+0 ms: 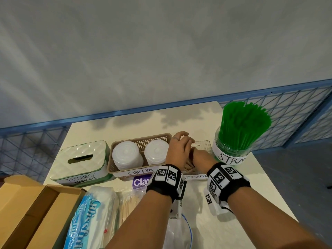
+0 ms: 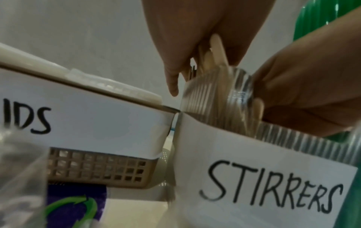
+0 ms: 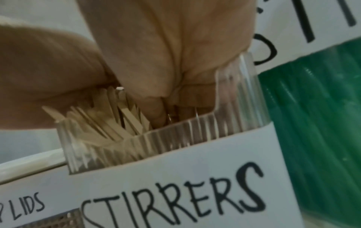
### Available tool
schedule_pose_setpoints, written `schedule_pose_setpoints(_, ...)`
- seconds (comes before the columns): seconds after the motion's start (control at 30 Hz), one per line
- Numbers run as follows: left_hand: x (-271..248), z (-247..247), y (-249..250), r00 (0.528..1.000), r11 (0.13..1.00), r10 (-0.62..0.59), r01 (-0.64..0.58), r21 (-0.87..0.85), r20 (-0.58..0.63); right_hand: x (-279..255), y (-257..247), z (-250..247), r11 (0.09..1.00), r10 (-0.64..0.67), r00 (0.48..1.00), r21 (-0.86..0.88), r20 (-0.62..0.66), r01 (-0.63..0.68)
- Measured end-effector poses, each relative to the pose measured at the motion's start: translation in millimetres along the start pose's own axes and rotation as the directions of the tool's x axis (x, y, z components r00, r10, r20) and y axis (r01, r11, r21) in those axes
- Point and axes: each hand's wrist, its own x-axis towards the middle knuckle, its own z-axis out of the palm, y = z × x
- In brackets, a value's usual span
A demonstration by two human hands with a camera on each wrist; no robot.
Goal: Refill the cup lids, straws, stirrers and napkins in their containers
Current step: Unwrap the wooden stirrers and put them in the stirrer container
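Observation:
The clear ribbed stirrer container (image 1: 206, 143) (image 2: 210, 92) (image 3: 195, 131), labelled STIRRERS, stands between the cup-lid basket and the straw jar. Wooden stirrers (image 1: 189, 168) (image 2: 215, 50) (image 3: 117, 121) stick up out of it in a splayed bundle. My left hand (image 1: 183, 141) (image 2: 195, 38) (image 3: 48, 74) is over the container and grips the tops of the stirrers. My right hand (image 1: 195, 153) (image 2: 302, 92) (image 3: 166, 54) curls its fingers down into the container against the same bundle. The fingertips of both hands are mostly hidden.
A beige basket (image 1: 161, 136) holds two stacks of white cup lids (image 1: 125, 155). A tissue box (image 1: 80, 159) sits at the left and a jar of green straws (image 1: 240, 126) at the right. Near me lie a cardboard box (image 1: 27, 209), a napkin pack (image 1: 89, 218) and bagged stirrers (image 1: 129, 203).

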Motion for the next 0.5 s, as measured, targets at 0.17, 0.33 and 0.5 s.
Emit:
schedule_pose_setpoints(0.17, 0, -1, 2, 0.996, 0.996, -0.084, 0.082, 0.044, 0.037, 1, 1, -1, 0.996, 0.051, 0.999, 0.078, 0.012, -0.052)
schedule_pose_setpoints(0.33, 4, -2, 6, 0.971, 0.968, -0.165, 0.124, 0.22, 0.176, -6, -2, -5, 0.997, 0.036, 0.998, 0.072, -0.057, -0.032)
schedule_pose_setpoints(0.5, 1, -17, 22, 0.957, 0.964, -0.222, 0.187, 0.191, 0.188, -7, -1, -9, 0.999, 0.022, 1.0, -0.034, -0.014, -0.022)
